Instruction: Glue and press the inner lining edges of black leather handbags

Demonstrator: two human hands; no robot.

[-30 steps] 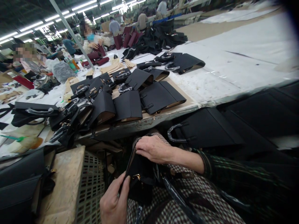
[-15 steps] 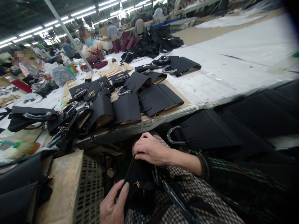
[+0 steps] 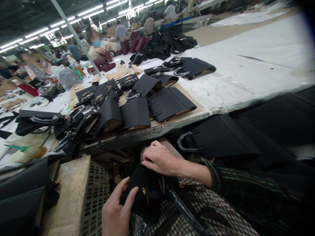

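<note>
A black handbag [image 3: 145, 193] rests on my lap over checked cloth [image 3: 169, 226], with gold hardware showing on its dark material. My right hand [image 3: 159, 159] pinches the far end of its edge, fingers curled. At the near left end, my left hand [image 3: 118, 206] grips the same bag between thumb and fingers. A plastic-wrapped handle [image 3: 184, 206] lies to the right of the bag across my lap. What the fingertips press on underneath is hidden.
Several black handbags [image 3: 135, 113] lie along the near edge of the white table [image 3: 236, 78]. More bags [image 3: 221, 137] are at my right below the table. A perforated crate [image 3: 94, 196] with a board [image 3: 66, 193] stands at left. People [image 3: 100, 46] work across the table.
My left hand's thumb and fingers have spread further apart along the bag's edge, and the hand has shifted slightly left. My right hand stays nearly in place. The view has tilted slightly.
</note>
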